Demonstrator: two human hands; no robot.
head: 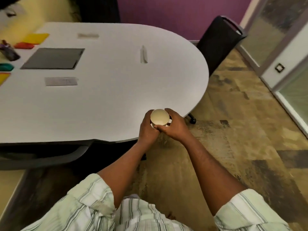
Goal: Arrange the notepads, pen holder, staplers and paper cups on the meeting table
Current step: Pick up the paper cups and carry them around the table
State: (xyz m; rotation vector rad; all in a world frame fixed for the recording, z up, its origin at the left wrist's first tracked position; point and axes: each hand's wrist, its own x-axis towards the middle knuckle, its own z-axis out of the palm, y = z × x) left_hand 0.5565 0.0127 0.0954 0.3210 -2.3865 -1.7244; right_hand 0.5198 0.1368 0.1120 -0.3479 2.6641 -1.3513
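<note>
Cups (159,117) of pale paper, mouth up and seemingly several nested together, sit between both hands at the near edge of the worktop (116,90), close to its rounded right end. Whether the base rests on the surface or hangs just above it I cannot tell. The left hand (147,129) wraps the left wall and the right hand (174,127) the right wall, the fingers of each curled round the paper and meeting on the near side below the rim.

Paper like this is very light and thin-walled. It should dent under a hard squeeze, and nested cups can stick or slip apart. A gentle hold round the middle of the wall, with one hand steadying the lower cup, looks the safest way to part them or set them down.

Well apart, at the far left, lie a dark grey pad (53,58), a yellow notepad (35,38), what seem to be a red stapler (23,45) and a green stapler (5,67), and the pen holder (9,53), all blurred. A black chair (218,42) stands beyond the worktop's end.
</note>
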